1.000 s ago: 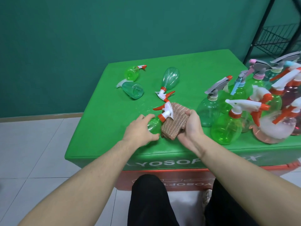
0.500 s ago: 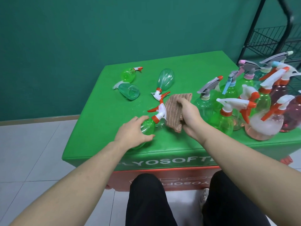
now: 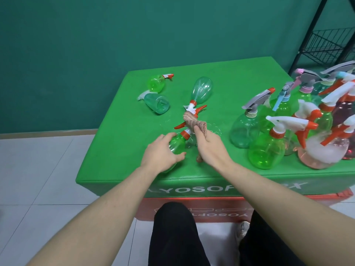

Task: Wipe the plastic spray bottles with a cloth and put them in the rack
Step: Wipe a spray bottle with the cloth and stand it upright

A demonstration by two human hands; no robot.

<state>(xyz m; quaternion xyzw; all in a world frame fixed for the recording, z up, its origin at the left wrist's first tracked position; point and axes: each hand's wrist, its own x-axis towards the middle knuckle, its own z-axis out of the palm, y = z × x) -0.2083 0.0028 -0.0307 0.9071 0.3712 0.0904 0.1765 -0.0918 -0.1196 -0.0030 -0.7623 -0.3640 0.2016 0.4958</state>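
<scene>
A green spray bottle [image 3: 177, 144] with an orange collar lies on the green table [image 3: 119, 143] near the front edge. My left hand [image 3: 160, 153] grips its body. My right hand [image 3: 208, 145] holds a brown striped cloth [image 3: 194, 121] wrapped over the bottle's spray head; an orange trigger sticks out to the left. Three more bottles lie further back: a teal one [image 3: 201, 89], a pale teal one [image 3: 157, 103] and a bright green one [image 3: 155, 83]. The black wire rack [image 3: 326, 45] stands at the far right.
Several upright spray bottles crowd the table's right side, among them a bright green one [image 3: 266, 150], a teal one [image 3: 244, 129] and a pink one [image 3: 322, 152]. White tiled floor [image 3: 38, 166] lies to the left. My dark-trousered knees [image 3: 172, 233] are below the table's front.
My right hand has swung the cloth from beside the bottle up onto its spray head. My left hand has slid further over the bottle's body.
</scene>
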